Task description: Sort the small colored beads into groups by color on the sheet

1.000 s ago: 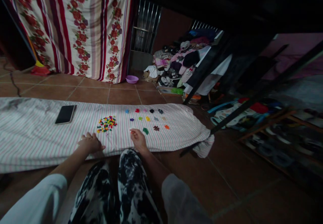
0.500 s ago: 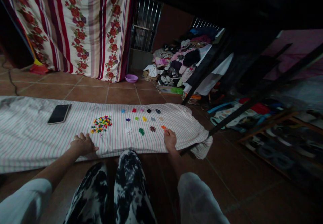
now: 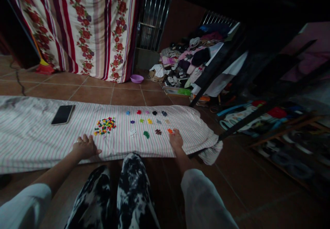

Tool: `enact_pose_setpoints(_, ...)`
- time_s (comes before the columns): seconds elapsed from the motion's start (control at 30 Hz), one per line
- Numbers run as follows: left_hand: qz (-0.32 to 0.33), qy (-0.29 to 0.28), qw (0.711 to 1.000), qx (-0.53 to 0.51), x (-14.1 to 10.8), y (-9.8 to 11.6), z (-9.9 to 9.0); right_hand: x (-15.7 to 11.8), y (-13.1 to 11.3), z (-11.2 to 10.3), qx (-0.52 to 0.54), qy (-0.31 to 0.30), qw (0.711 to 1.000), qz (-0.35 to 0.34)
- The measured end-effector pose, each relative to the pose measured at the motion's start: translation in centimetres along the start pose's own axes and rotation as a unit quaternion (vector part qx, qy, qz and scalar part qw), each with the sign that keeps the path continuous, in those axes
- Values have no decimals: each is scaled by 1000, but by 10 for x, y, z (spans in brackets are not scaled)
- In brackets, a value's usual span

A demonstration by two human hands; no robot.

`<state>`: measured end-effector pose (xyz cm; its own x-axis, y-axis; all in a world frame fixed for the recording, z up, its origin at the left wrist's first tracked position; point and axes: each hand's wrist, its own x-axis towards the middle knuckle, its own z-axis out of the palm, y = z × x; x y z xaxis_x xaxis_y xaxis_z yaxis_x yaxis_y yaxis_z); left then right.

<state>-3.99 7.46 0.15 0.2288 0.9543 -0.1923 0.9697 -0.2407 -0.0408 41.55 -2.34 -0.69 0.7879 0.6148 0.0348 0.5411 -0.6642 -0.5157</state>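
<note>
On the striped cloth [image 3: 85, 146], my left hand [image 3: 85, 147] rests palm down with its fingers apart, holding nothing, just below a mixed pile of small coloured pieces [image 3: 105, 126]. My right hand [image 3: 176, 139] is at the small orange pile [image 3: 170, 131], fingertips touching its right side; whether a piece is between them is too small to tell. Left of it lie a brown pile [image 3: 158, 132], a green pile [image 3: 146, 134] and a white pile [image 3: 133, 133]. Further back are two rows of small single-colour piles, among them yellow [image 3: 150, 121] and red [image 3: 139, 112].
A phone [image 3: 63, 115] lies on the cloth at the left. Beyond it are a floral curtain [image 3: 87, 33], a broom [image 3: 45, 67], a purple basin [image 3: 136, 79] and heaped clothes [image 3: 188, 57]. A dark metal bar [image 3: 237, 122] slants at the right, before a shoe rack [image 3: 286, 132].
The view has shifted slightly. My right hand's fingers have loosened a little at the orange pile, and more orange now shows. My left hand has stayed in place on the cloth.
</note>
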Motion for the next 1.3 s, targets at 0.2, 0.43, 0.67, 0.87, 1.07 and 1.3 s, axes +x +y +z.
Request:
enact_pose_setpoints(0.2,-6,-18,998,53,-4,3,-3,3,4,2,-20,1,1000,8)
enact_pose_setpoints(0.43,-7,-19,999,35,-4,4,-5,7,12,2,-18,-32,999,-21)
enact_pose_setpoints(0.67,-11,-18,999,48,-5,5,-6,7,-1,0,-88,-45,995,-11)
enact_pose_setpoints(0.87,-1,-38,997,61,-6,6,-11,3,4,2,-47,-27,998,-18)
enact_pose_setpoints(1.07,-11,-35,998,57,-6,6,-9,5,9,4,23,-12,999,28)
enact_pose_setpoints(1.3,-25,-80,996,22,0,6,-14,6,10,4,62,-15,997,44)
